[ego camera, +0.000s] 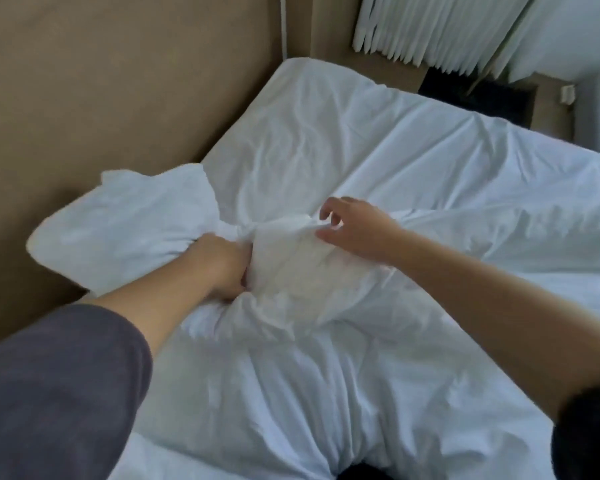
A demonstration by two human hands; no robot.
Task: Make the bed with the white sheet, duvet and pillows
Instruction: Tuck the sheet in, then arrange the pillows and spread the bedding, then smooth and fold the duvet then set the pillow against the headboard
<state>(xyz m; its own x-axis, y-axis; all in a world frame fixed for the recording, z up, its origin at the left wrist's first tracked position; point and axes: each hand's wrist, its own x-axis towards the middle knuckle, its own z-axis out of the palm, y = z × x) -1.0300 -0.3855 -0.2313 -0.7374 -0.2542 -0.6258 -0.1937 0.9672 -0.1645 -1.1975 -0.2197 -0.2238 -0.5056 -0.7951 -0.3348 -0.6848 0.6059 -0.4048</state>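
1. Bed: a white sheet (343, 133) covers the mattress, creased but lying flat, up to the far corner beside the brown headboard panel (101, 98).
2. Pillow: one white pillow (129, 220) lies at the left edge of the bed, its far side against the headboard panel. Its near end is bunched into a tight neck of cloth.
3. Left hand (222, 268): the grip is closed hard around that bunched neck of the pillow, fingers curled into the cloth and knuckles up. A grey sleeve (49, 393) covers the upper forearm.
4. Right hand (354, 230): it sits just right of the left hand, over a loose flap of thin white cloth that spreads from the bunched neck. The fingers are loosely curled and their tips meet a raised ridge of that cloth. The frame is blurred here, so whether this grip actually pinches the cloth cannot be told.
5. Duvet: the white duvet (326, 393) lies rumpled across the near part of the bed, beneath both forearms.
6. Surroundings: white pleated curtains (430, 26) hang beyond the far corner.
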